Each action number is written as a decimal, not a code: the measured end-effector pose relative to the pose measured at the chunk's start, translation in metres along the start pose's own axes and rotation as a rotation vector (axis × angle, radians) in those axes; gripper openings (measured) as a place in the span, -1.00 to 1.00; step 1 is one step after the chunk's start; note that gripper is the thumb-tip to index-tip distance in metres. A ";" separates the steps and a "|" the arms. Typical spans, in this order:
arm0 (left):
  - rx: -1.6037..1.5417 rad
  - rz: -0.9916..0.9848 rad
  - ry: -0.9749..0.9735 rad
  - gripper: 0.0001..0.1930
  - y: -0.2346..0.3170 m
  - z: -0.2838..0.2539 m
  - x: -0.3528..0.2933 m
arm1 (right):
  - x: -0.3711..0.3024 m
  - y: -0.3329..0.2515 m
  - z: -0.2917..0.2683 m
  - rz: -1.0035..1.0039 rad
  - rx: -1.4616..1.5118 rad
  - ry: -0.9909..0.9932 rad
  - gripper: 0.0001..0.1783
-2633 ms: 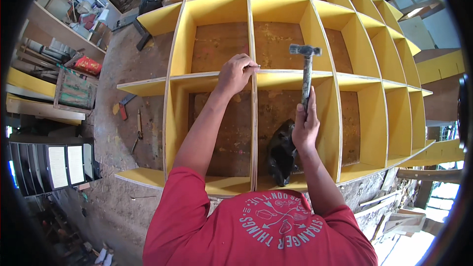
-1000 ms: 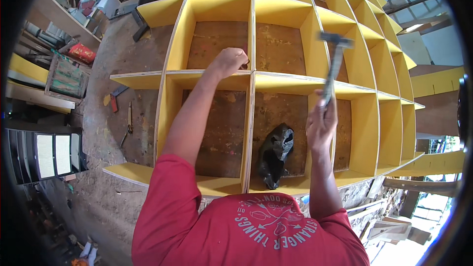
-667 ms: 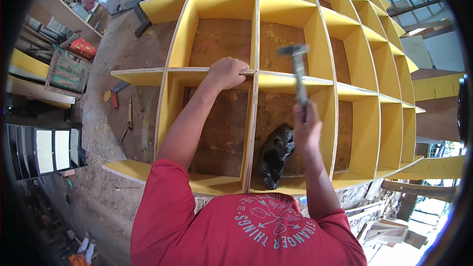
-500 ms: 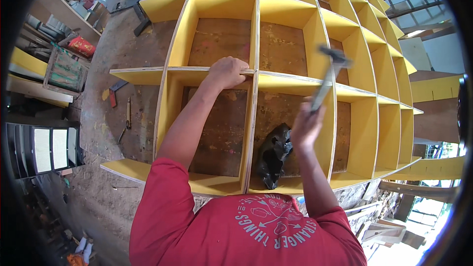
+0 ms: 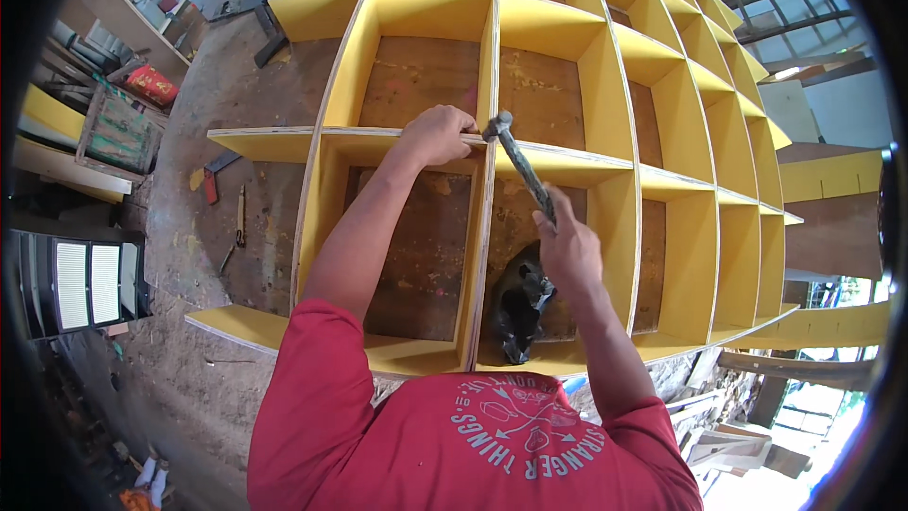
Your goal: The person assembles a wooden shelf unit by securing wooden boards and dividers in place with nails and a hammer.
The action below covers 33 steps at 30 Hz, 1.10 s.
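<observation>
Yellow-painted wooden grid on the bench, and the person's right hand has its fingers wrapped round the handle of a hammer, head right at a panel crossing, just beside the left hand. Those left fingers are curled at the board edge, can't tell if they're pinching anything. Black plastic bag sits in the compartment below the hammer.

Green-stained frame, red bundle, perhaps a sack, pale panels
</observation>
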State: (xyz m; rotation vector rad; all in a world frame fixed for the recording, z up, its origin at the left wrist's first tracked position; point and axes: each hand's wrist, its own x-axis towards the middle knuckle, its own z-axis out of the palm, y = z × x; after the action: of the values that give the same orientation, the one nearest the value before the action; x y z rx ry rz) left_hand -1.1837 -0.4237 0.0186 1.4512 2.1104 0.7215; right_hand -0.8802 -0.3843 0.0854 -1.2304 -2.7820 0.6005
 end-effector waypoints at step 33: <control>-0.410 0.177 0.135 -0.87 -0.004 0.007 0.004 | -0.079 0.058 -0.018 0.015 0.495 0.477 -0.37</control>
State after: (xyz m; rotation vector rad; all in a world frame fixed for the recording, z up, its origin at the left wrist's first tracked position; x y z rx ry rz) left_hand -1.1834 -0.4199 0.0106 1.3978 1.7979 1.2669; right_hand -0.7820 -0.4001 0.0898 -1.1033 -2.0718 0.8068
